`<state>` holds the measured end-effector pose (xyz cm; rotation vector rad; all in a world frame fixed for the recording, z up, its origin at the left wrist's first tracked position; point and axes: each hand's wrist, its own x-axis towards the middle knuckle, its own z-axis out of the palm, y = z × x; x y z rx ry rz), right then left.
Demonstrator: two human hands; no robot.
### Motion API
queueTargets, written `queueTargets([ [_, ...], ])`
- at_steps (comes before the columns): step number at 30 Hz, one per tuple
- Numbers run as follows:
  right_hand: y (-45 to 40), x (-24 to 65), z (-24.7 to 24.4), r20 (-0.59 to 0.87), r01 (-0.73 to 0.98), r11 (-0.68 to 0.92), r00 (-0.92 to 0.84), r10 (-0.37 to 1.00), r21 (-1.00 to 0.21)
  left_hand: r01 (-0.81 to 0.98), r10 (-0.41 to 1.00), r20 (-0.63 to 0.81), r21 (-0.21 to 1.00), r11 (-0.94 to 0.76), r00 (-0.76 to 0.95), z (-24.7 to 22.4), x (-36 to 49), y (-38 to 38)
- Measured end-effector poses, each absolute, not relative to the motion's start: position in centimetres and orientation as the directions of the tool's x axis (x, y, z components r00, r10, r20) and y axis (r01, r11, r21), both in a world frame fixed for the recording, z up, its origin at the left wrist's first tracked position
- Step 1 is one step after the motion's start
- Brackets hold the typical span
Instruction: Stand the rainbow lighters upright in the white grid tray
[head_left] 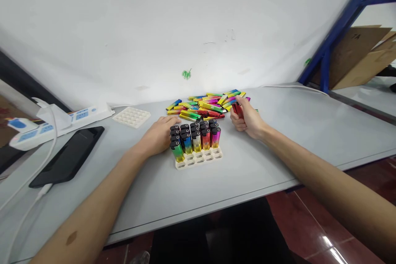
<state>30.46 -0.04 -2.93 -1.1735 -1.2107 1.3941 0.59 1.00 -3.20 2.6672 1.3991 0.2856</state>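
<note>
Black-topped lighters with shiny coloured bodies stand upright in rows in a white tray (199, 159); its front row of holes is bare, apart from a green lighter (177, 152) near the front left. My left hand (161, 134) rests at the tray's left side, against the lighters, its fingers loosely stretched toward the back row and partly hidden. To the right of the tray, my right hand (247, 119) is closed around a red lighter (237, 109), raised a little above the table. Behind the tray lies a loose pile of colourful metallic lighters (212, 107).
A second white tray (131, 117) with bare holes lies at the back left. Nearer on the left are a black phone (69, 156) with a white cable and a white power strip (83, 119). Cardboard (355, 53) stands at the far right behind a blue frame (324, 66).
</note>
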Motion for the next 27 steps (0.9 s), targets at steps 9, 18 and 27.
queueTargets([
  [9,0.2,30.3,-3.1,-0.089,-0.029,-0.09,-0.036,0.995,-0.996,0.799,0.82,0.12,0.188,-0.572,0.559,-3.2,0.4,1.1],
  [18,0.2,30.2,-3.8,0.012,0.069,0.016,-0.066,0.998,-0.998,0.807,0.826,0.117,0.176,-0.564,0.551,-3.4,0.6,1.2],
  [27,0.1,30.7,-3.9,0.248,0.418,0.24,-0.037,0.968,-0.876,0.8,0.821,0.11,0.189,-0.57,0.56,-3.7,0.4,1.4],
])
